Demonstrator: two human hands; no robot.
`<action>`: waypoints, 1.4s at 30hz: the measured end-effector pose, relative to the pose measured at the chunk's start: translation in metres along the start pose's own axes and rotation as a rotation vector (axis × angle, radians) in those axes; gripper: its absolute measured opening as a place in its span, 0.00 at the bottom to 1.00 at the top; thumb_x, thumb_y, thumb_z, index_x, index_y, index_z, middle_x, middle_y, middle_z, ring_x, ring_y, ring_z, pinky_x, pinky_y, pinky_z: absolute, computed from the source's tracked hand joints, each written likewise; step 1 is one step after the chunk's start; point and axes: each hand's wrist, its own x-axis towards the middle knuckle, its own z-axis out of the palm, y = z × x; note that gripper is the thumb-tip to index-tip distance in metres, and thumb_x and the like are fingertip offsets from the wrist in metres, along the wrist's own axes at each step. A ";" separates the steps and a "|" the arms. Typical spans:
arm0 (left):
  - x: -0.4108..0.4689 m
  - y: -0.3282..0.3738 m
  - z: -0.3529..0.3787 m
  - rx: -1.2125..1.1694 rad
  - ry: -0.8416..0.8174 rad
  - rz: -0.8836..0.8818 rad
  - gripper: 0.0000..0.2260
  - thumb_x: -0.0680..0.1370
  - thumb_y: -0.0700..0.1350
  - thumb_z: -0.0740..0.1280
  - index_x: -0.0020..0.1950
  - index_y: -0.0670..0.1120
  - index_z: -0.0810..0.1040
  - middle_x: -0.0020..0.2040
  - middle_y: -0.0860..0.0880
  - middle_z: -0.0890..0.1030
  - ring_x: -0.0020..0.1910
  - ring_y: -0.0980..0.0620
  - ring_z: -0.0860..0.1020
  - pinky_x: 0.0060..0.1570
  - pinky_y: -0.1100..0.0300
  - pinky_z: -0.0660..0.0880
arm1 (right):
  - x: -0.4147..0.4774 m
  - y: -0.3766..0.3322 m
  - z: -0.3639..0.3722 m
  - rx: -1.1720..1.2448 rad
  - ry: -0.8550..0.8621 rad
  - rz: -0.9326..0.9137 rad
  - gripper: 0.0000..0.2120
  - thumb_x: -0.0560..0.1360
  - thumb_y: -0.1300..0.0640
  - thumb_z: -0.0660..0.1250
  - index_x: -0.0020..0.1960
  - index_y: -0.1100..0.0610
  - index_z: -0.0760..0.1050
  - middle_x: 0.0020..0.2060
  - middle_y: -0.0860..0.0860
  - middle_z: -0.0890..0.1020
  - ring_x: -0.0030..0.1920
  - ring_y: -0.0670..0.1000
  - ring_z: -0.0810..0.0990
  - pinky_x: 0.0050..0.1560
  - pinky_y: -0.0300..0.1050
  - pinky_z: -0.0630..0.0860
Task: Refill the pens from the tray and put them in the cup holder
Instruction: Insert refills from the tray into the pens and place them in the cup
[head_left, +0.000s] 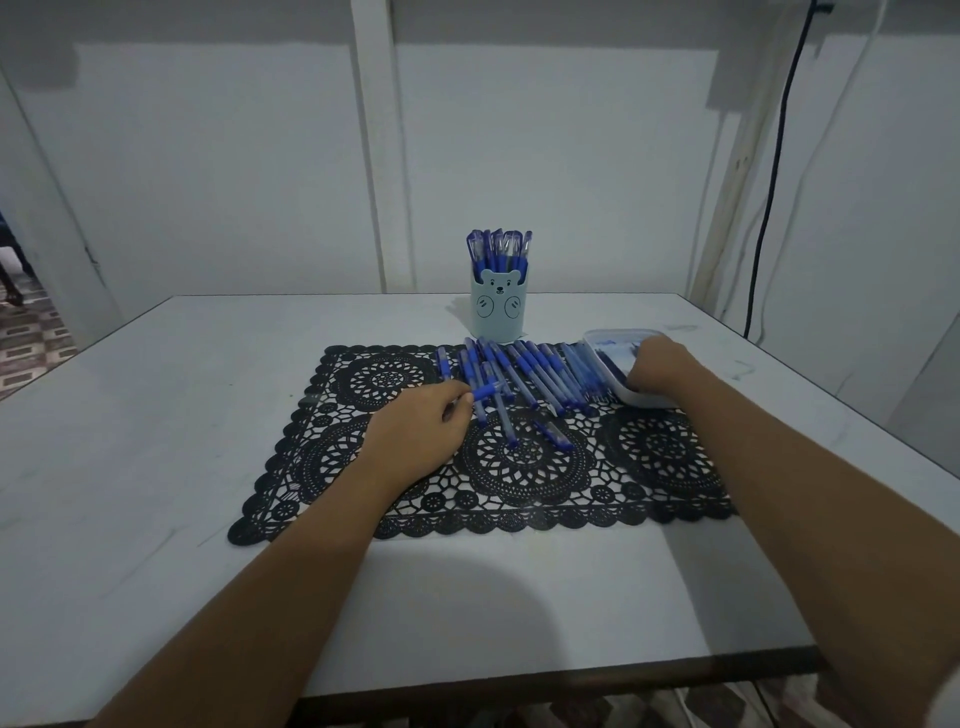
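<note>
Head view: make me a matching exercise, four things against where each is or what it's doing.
1 cup
2 tray
3 left hand
4 mat

a reached into by the right hand
b pinches a pen
c black, under loose pens
d behind the mat, holding upright pens

Pairs: 1-d, 2-a, 3-b, 4-c

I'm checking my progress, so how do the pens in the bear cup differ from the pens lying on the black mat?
The pens in the cup stand upright; the pens on the mat lie flat. The pens in the cup are bunched tightly together; the pens on the mat are spread in a loose row, and the left hand pinches one pen there. Both sets are blue.
</note>
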 end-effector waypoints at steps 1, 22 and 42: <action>0.000 0.000 0.000 0.003 0.000 0.003 0.12 0.80 0.50 0.56 0.57 0.51 0.77 0.35 0.57 0.73 0.32 0.58 0.71 0.28 0.64 0.62 | 0.001 0.000 0.001 -0.002 -0.012 -0.004 0.16 0.69 0.53 0.62 0.53 0.61 0.73 0.46 0.56 0.73 0.52 0.59 0.75 0.59 0.55 0.73; 0.000 0.001 0.000 -0.024 0.006 0.005 0.12 0.80 0.49 0.56 0.57 0.50 0.77 0.33 0.57 0.74 0.30 0.60 0.70 0.27 0.63 0.61 | -0.081 -0.051 -0.005 1.185 0.263 -0.141 0.03 0.79 0.60 0.57 0.50 0.60 0.67 0.40 0.56 0.79 0.39 0.54 0.77 0.43 0.49 0.77; -0.002 0.005 0.001 -0.107 0.056 0.064 0.12 0.80 0.48 0.58 0.58 0.49 0.77 0.33 0.57 0.74 0.29 0.60 0.70 0.29 0.64 0.62 | -0.120 -0.069 0.021 1.804 -0.170 -0.289 0.02 0.80 0.60 0.56 0.48 0.57 0.66 0.42 0.60 0.82 0.39 0.52 0.84 0.42 0.45 0.81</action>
